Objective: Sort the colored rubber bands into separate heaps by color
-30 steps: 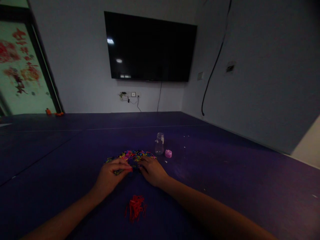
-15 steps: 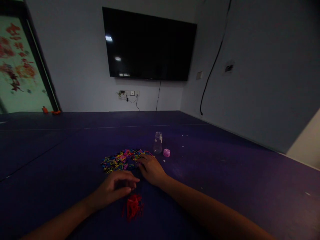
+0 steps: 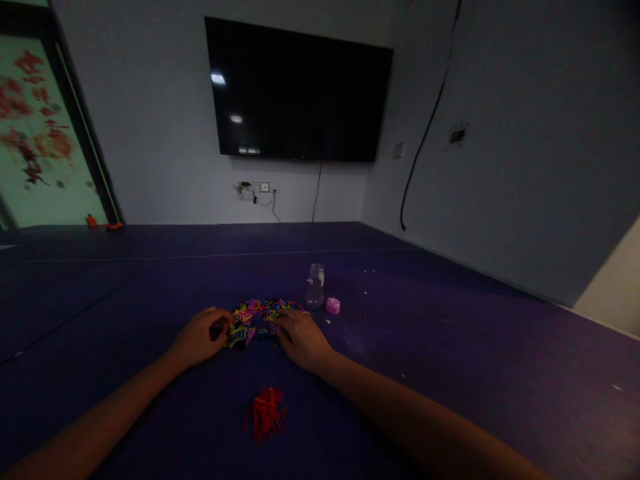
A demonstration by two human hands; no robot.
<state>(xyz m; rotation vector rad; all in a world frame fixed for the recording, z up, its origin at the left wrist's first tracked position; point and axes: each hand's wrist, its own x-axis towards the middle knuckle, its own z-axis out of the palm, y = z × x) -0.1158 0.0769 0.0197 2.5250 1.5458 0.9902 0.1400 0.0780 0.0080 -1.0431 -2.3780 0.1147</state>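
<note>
A loose pile of small, multicoloured rubber bands (image 3: 255,311) lies on the dark purple surface in front of me. At its left edge is my left hand (image 3: 203,337), thumb and fingers curled together against the bands; whatever is between the fingertips is too small to make out. My right hand (image 3: 303,339) rests on the right side of the pile, fingers stretched out over the bands. Nearer to me, apart from both hands, sits a separate heap of red bands (image 3: 268,413). Behind my right hand a clear bottle (image 3: 315,287) stands upright without a cap, beside a pink cap (image 3: 333,305).
Small white scraps (image 3: 365,293) are scattered on the purple surface (image 3: 450,347) to the right. A large black television (image 3: 300,90) hangs on the far wall, with sockets (image 3: 257,187) and cables below. Orange items (image 3: 91,221) stand far left by the door.
My left hand has moved from above the red heap, forward and left to the edge of the multicoloured pile, and its fingers have curled in. My right hand stays in place.
</note>
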